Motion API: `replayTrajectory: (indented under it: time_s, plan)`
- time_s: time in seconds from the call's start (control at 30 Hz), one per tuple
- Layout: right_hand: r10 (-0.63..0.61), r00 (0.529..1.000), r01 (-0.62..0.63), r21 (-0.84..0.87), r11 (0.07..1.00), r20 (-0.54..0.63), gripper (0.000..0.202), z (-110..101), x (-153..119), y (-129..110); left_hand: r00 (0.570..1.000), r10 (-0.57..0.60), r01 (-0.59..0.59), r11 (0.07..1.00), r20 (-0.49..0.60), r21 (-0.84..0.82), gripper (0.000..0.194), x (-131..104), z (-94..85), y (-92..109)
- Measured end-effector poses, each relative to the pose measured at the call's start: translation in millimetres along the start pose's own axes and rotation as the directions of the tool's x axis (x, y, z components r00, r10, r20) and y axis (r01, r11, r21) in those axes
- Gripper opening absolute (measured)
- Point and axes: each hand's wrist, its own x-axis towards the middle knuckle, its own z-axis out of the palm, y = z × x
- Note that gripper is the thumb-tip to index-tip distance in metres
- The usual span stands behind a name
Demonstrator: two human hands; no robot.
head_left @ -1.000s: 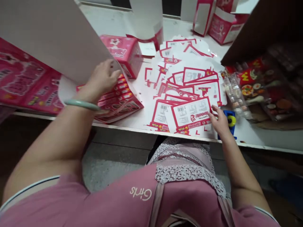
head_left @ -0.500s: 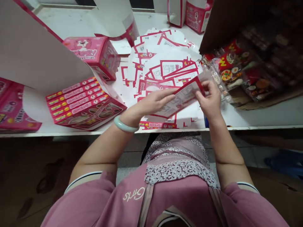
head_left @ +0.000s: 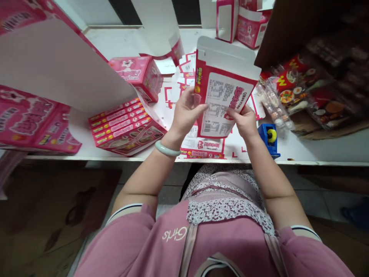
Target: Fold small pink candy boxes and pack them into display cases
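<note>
A pink and white printed carton (head_left: 221,104), with a white flap standing up at its far end, is held raised over the table between both hands. My left hand (head_left: 186,111) grips its left edge, thumb on the printed panel and fingers behind. On the opposite edge, my right hand (head_left: 245,119) pinches the carton the same way. Below and behind it lies a heap of flat printed cartons (head_left: 187,75), partly covered by the held one. Close to my right wrist stands a blue tape dispenser (head_left: 268,138) with a yellow core.
Left of my hands, a display box (head_left: 129,142) holds several slim pink boxes, with a pink carton (head_left: 138,75) behind it. At the right, a cardboard box (head_left: 305,132) contains clear-wrapped food-print packets (head_left: 291,90). More pink boxes (head_left: 250,30) stand at the back.
The carton has swung from a low tilt to facing me, its white flap now showing at the far end. My left hand has gone from lying across it to gripping its left edge.
</note>
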Motion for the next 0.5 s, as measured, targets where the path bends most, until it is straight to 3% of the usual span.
replayTrajectory:
  time_s: [0.13, 0.27, 0.33, 0.4, 0.43, 0.5]
  plan:
    - [0.034, 0.988, -0.015, 0.124, 0.992, -0.151, 0.038, 4.6, -11.1, 11.3, 0.949, -0.307, 0.306, 0.952, 0.069, 0.020, 0.068, -29.8, -13.7, 0.0]
    - [0.100, 0.983, -0.087, 0.088, 0.992, -0.155, 0.043, 20.4, -30.9, 21.5, 0.933, -0.350, 0.350, 0.937, 0.085, 0.011, 0.048, -39.4, -30.2, -4.9]
    - [0.109, 0.994, -0.110, -0.051, 0.993, -0.021, 0.044, 25.1, -30.7, 21.1, 0.917, -0.360, 0.368, 0.930, 0.171, -0.019, 0.052, -28.4, -34.4, -6.3]
    - [0.116, 0.975, -0.075, -0.215, 0.974, 0.188, 0.039, 13.3, -17.7, 11.4, 0.900, -0.356, 0.376, 0.926, 0.251, -0.037, 0.053, -15.1, -34.9, -0.6]
    - [0.115, 0.964, -0.038, -0.306, 0.951, 0.239, 0.034, -1.1, -7.7, 2.4, 0.913, -0.332, 0.350, 0.936, 0.236, -0.039, 0.050, -10.1, -34.7, 5.7]
    - [0.084, 0.983, 0.002, -0.472, 0.882, 0.163, 0.030, -45.1, 14.8, -21.0, 0.974, -0.216, 0.218, 0.976, 0.070, -0.023, 0.045, -5.5, -35.5, 23.5]
